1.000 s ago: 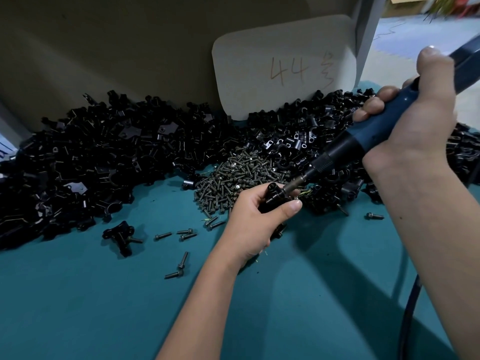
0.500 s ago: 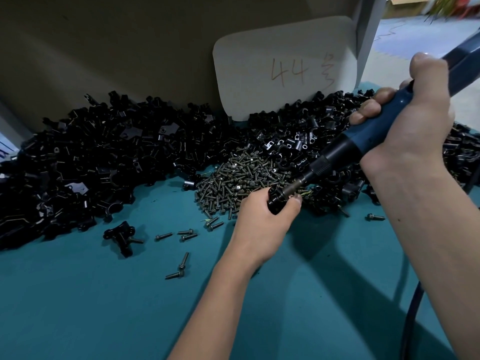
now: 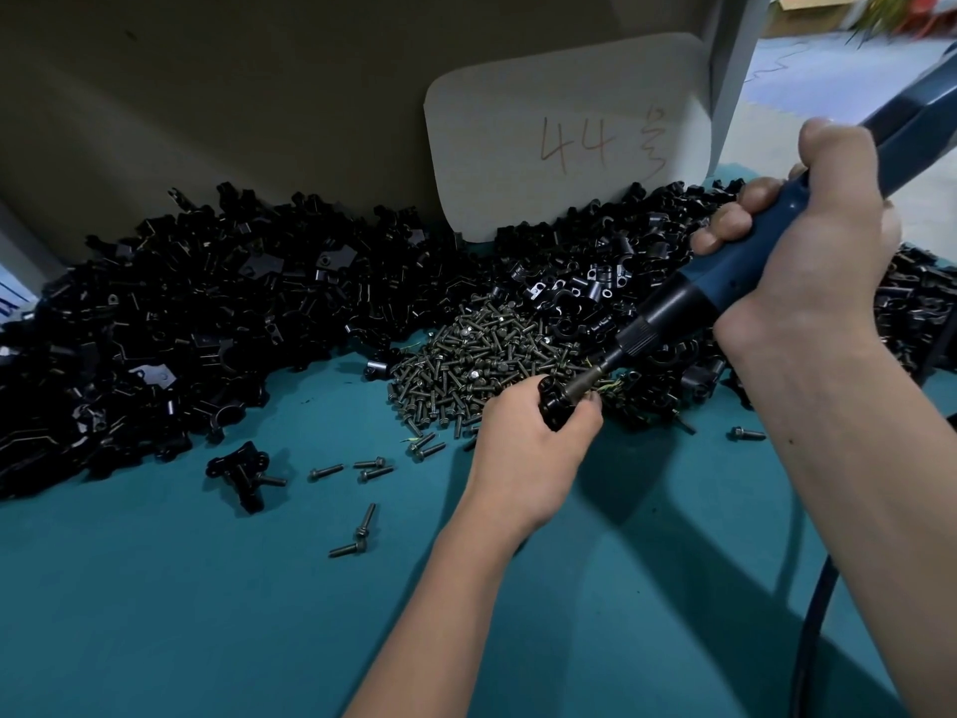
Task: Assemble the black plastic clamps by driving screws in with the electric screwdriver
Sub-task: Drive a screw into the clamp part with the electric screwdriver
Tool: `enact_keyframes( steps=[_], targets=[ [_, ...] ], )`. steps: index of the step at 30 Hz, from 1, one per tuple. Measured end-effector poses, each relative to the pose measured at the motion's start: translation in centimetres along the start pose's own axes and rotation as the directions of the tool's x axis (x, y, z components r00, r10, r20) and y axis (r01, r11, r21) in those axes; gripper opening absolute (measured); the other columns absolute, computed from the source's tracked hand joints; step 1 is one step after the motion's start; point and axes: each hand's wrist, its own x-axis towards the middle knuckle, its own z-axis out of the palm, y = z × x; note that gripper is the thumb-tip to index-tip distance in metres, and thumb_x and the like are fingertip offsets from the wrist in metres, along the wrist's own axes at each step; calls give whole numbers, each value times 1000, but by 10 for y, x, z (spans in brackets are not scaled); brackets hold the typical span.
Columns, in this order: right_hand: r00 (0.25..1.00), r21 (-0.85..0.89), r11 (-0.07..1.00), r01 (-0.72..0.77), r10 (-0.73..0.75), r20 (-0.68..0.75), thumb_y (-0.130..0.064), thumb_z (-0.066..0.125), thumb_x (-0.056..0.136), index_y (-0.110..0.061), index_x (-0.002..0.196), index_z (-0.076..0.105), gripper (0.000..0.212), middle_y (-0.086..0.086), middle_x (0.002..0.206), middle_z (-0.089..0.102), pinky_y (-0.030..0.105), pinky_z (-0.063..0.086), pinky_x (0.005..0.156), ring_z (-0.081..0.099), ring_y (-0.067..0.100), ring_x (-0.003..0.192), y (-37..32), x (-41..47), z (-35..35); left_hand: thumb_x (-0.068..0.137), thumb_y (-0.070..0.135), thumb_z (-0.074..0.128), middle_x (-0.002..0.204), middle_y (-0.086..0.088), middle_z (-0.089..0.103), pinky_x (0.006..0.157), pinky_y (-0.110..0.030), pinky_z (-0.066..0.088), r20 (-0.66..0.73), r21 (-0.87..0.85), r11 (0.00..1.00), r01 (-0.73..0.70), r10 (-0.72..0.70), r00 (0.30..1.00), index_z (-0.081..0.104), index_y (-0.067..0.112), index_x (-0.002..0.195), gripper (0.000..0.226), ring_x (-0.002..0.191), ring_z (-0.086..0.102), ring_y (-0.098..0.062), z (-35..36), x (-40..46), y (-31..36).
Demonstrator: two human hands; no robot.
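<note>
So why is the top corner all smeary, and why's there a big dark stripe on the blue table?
In the head view, the far background at top right is blurred; the dark stripe on the table is probably the shadow of the right hand and its arm holding the screwdriver; edges bend because the lens is wide.

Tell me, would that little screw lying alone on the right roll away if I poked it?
Probably a bit. The lone screw has a round shank, so it likely rolls, though its wider head should curve its path. The teal table cover looks soft, which may slow it. It seems small and light.
</note>
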Motion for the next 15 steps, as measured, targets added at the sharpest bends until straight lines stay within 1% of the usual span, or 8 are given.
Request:
enact_keyframes(
  steps=[4, 8, 10, 13, 15],
  targets=[
    [999, -10, 1000, 26, -26, 24, -16, 64, 96, -10, 100, 40, 25, 3, 63, 46, 31, 42, 52, 44, 18, 50, 0, -3, 2, 92, 40, 65, 53, 14, 46, 45, -23, 30, -17, 15, 1000, 0, 0, 1000, 50, 31, 64, 33, 49, 37, -8, 1, 1, -2],
    [1000, -7, 1000, 17, -17, 25, -15, 63, 97, -11, 103, 40, 25, 3, 63, 46, 30, 42, 52, 44, 18, 50, 3, -5, 3, 92, 41, 65, 52, 15, 46, 44, -19, 30, -17, -2, 1000, -10, 10, 1000, 52, 35, 64, 31, 48, 36, -6, 1, 1, -3],
    [1000, -15, 1000, 16, -16, 27, -16, 64, 96, -11, 103, 40, 25, 3, 63, 46, 30, 42, 52, 44, 18, 50, 3, -5, 3, 92, 42, 64, 52, 15, 45, 44, -20, 30, -8, -2, 1000, -18, 18, 1000, 52, 36, 63, 32, 48, 36, -5, 2, 1, -4],
    [999, -20, 1000, 19, -19, 32, -15, 64, 96, -11, 101, 41, 24, 2, 62, 46, 30, 42, 52, 43, 18, 49, 4, -4, 2, 88, 50, 63, 54, 14, 46, 44, -24, 31, -2, -14, 1000, -8, 8, 1000, 52, 35, 65, 29, 49, 37, -7, 2, 1, -7],
    [999, -18, 1000, 20, -20, 35, -15, 64, 95, -12, 101, 41, 24, 2, 62, 46, 30, 42, 51, 44, 18, 49, 5, -4, 2, 84, 58, 63, 54, 15, 47, 46, -23, 32, -2, -9, 1000, -22, 22, 1000, 52, 36, 67, 30, 50, 38, -6, 2, 2, -10]
  ],
)
